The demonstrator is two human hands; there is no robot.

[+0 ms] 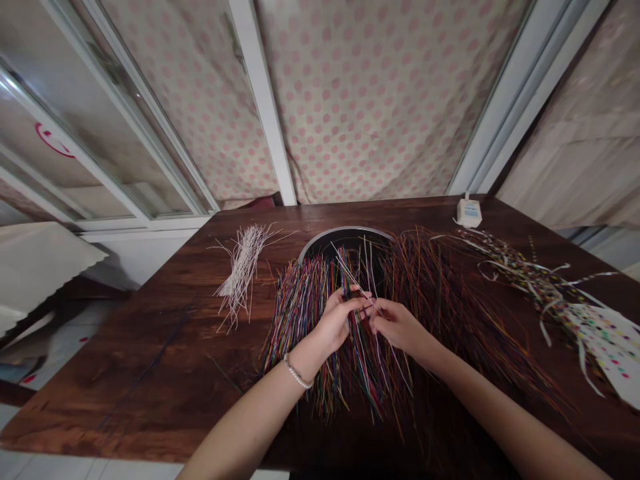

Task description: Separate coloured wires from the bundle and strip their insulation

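Observation:
My left hand [339,319], with a beaded bracelet [299,373] on its wrist, pinches thin white strands [350,265]. Close beside it on the right, my right hand [393,323] has its fingers closed on the same strands, fingertips nearly touching the left ones. Under both hands lies a wide spread of multicoloured strands [300,307], reaching over a round black tray [345,231] with a pale rim. Reddish-brown strands [440,300] fan out to the right of my right hand.
A bundle of white strands [245,263] lies on the wooden table [165,333] at the left. A small white box [469,212] stands at the back right. Ribbons and speckled strands [535,280] lie at the right beside a dotted white sheet [607,347]. Dotted curtains hang behind.

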